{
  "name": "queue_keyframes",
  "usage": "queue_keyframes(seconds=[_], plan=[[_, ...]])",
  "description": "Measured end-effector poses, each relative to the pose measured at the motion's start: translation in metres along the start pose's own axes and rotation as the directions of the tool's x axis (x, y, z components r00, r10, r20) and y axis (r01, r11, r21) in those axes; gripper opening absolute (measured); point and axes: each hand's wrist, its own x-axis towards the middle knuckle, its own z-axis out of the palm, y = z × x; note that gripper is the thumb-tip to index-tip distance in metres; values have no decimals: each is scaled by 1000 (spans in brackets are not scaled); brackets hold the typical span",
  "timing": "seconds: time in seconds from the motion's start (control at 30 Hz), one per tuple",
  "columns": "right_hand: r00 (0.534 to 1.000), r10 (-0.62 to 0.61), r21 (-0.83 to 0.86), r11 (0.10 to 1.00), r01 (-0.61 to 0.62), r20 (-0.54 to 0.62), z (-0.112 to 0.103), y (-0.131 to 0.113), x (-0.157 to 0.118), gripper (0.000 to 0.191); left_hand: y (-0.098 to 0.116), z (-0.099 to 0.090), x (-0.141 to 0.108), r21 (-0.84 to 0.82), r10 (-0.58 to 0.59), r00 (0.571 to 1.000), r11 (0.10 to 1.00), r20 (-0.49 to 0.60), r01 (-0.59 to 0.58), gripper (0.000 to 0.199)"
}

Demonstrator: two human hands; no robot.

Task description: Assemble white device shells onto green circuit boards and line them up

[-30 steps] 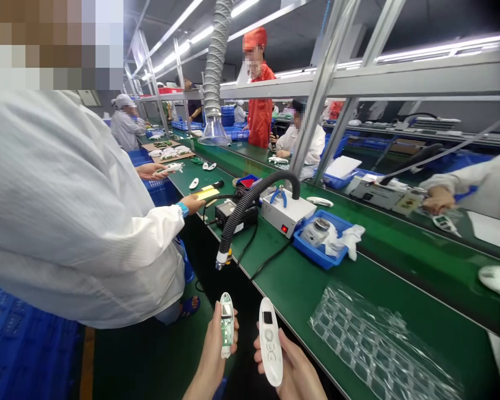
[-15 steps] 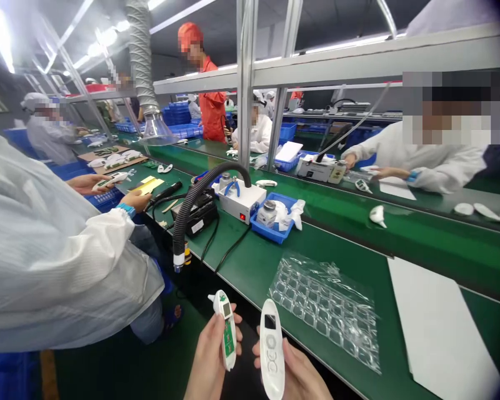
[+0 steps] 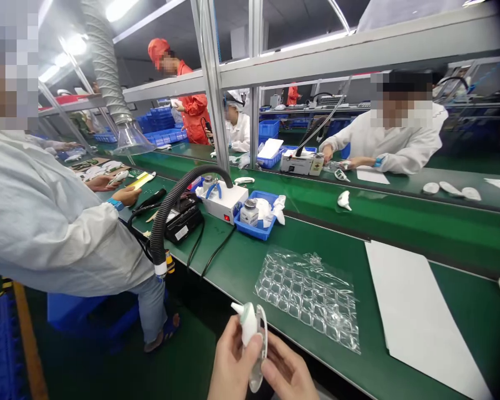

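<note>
From here I see my left hand closed around a white plastic casing, its narrow tip pointing up and away from the palm. My right hand curls against a curved shell beside it, and the two pieces sit between my hands. I judge both light and hollow, smooth enough to slip and thin enough to crack, so I'd hold the wide body, not the tip. Just past my right hand, a clear bubble sheet lies on the green desk.
</note>
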Motion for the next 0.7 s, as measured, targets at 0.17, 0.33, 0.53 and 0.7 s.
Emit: queue_keyframes(seconds=[0.17, 0.33, 0.53, 0.7], plan=[[999, -19, -53, 998, 17, -38, -10, -1, -1, 64, -6, 18, 2, 58, -12, 996, 998, 84, 7, 37], [996, -87, -185, 979, 87, 7, -27, -2, -3, 69, -11, 29, 5, 93, -18, 986, 996, 166, 3, 37], [982, -186, -206, 962, 180, -11, -35, -2, -5, 60, -9, 38, 8, 202, -101, 967, 978, 234, 54, 38], [906, -422, -514, 776, 366, 8, -55, -24, -8, 35, -3, 46, 6, 126, -140, 953, 986, 267, 110, 48]])
